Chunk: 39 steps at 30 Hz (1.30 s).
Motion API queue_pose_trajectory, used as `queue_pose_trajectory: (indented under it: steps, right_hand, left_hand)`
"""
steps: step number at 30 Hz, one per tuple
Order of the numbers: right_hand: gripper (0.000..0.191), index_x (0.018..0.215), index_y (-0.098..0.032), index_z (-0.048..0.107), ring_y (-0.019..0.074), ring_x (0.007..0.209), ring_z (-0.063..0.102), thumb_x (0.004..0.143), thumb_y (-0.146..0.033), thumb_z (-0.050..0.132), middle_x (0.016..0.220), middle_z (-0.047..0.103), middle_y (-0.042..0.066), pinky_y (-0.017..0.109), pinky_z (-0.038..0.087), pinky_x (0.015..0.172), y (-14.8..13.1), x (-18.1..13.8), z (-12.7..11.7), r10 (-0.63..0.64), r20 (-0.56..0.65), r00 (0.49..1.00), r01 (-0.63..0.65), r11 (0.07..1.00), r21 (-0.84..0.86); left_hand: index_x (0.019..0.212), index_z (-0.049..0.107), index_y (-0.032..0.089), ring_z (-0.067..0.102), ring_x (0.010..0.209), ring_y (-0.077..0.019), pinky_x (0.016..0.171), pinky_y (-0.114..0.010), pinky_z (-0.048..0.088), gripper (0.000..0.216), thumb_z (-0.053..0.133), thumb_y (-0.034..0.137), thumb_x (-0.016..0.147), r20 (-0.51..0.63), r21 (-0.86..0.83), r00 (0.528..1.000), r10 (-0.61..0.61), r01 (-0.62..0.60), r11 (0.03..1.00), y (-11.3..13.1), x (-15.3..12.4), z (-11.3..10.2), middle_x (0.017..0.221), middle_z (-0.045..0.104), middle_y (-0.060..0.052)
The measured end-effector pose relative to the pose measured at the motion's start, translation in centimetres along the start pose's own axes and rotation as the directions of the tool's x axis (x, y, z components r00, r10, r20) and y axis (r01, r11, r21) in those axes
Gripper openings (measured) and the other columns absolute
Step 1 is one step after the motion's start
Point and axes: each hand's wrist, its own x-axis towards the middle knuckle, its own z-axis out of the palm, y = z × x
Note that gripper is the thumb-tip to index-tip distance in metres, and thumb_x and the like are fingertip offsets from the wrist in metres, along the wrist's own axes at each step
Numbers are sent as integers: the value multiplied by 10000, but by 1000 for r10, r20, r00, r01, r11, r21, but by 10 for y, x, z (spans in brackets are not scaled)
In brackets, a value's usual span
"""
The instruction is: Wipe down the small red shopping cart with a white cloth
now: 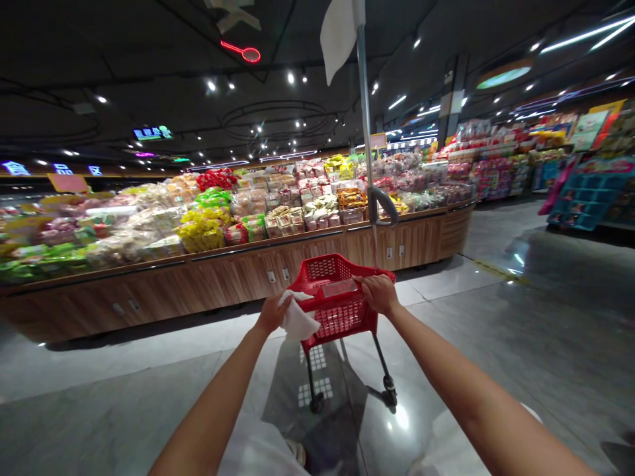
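A small red shopping cart (331, 272) stands on the glossy floor in front of me, with a tall metal pole (366, 119) rising from its right side and a white flag at the top. My left hand (272, 312) is closed on the cart's handle at the left and holds a crumpled white cloth (299, 322) against it. My right hand (380, 293) is closed on the handle at the right. The cart's basket looks empty as far as I can see.
A long wooden display counter (208, 281) piled with packaged snacks runs across the view behind the cart. More shelves of goods (496, 165) and a blue rack (588, 195) stand at the right. Grey polished floor (520, 317) stretches to the right and ahead.
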Motion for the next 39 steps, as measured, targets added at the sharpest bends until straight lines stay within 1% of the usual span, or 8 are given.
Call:
queue_pose_trajectory:
  steps: [6, 13, 18, 22, 27, 30, 34, 39]
  right_hand:
    - [359, 1132, -262, 638, 264, 1241, 412, 939, -254, 336, 1308, 555, 66, 506, 112, 1064, -8, 14, 3, 215, -109, 970, -216, 976, 10]
    - [388, 1195, -209, 588, 201, 1081, 577, 965, -295, 287, 1128, 675, 68, 449, 192, 1083, -67, 4, 8, 152, -53, 987, -118, 907, 404]
    - [424, 1013, -215, 670, 177, 992, 616, 963, -284, 255, 1030, 710, 42, 389, 321, 1008, -29, -16, -16, 190, -59, 980, -135, 854, 503]
    - [379, 814, -229, 694, 165, 846, 634, 931, -267, 336, 852, 728, 0, 393, 303, 1006, -10, -20, -49, 145, 121, 982, -179, 924, 339]
    - [306, 743, -186, 681, 209, 739, 620, 888, -316, 445, 775, 708, 76, 350, 369, 799, -50, -22, -63, 187, 269, 945, -168, 981, -93]
    - [242, 797, -158, 660, 219, 710, 605, 869, -264, 454, 770, 688, 109, 325, 327, 662, -64, -30, -49, 210, 242, 947, -150, 958, -244]
    - [209, 762, -163, 629, 201, 702, 570, 860, -214, 450, 730, 667, 97, 329, 268, 653, -40, -45, -34, 170, 134, 976, -124, 947, -297]
    - [286, 717, -187, 629, 176, 633, 528, 894, -251, 414, 666, 657, 63, 339, 230, 644, 5, -58, -38, 91, 31, 995, -75, 938, -340]
  left_hand:
    - [908, 656, 180, 621, 874, -205, 842, -350, 479, 368, 394, 439, 914, -219, 46, 974, -63, 74, 996, 25, 7, 42, 878, 686, -56]
    - [1241, 543, 219, 536, 1146, -224, 1002, -410, 435, 357, 457, 277, 900, 16, -34, 986, 165, -164, 986, 75, -2, 86, 1230, 605, -78]
    - [1296, 491, 246, 473, 1233, -225, 1051, -435, 395, 424, 441, 190, 879, 86, -160, 953, 290, -274, 948, 63, -6, 104, 1311, 548, -76]
    - [1182, 549, 202, 547, 1118, -215, 1013, -427, 421, 313, 408, 256, 908, 15, -212, 968, 249, -240, 947, 41, -4, 114, 1181, 607, -86]
    - [1054, 578, 177, 576, 999, -228, 1069, -515, 325, 269, 445, 355, 903, -63, -30, 965, 255, -257, 966, 48, -1, 139, 1027, 636, -84]
    - [1148, 534, 168, 504, 1142, -265, 1044, -498, 354, 353, 471, 404, 893, -25, 85, 950, 311, -308, 948, 78, 3, 159, 1171, 584, -122]
    - [1148, 531, 158, 529, 1080, -269, 934, -437, 428, 369, 490, 417, 887, 82, 174, 965, 248, -258, 950, 113, 14, 177, 1138, 598, -128]
    - [976, 596, 198, 567, 942, -239, 897, -399, 407, 186, 521, 341, 883, 222, 273, 966, 134, -194, 942, 76, 6, 153, 959, 649, -75]
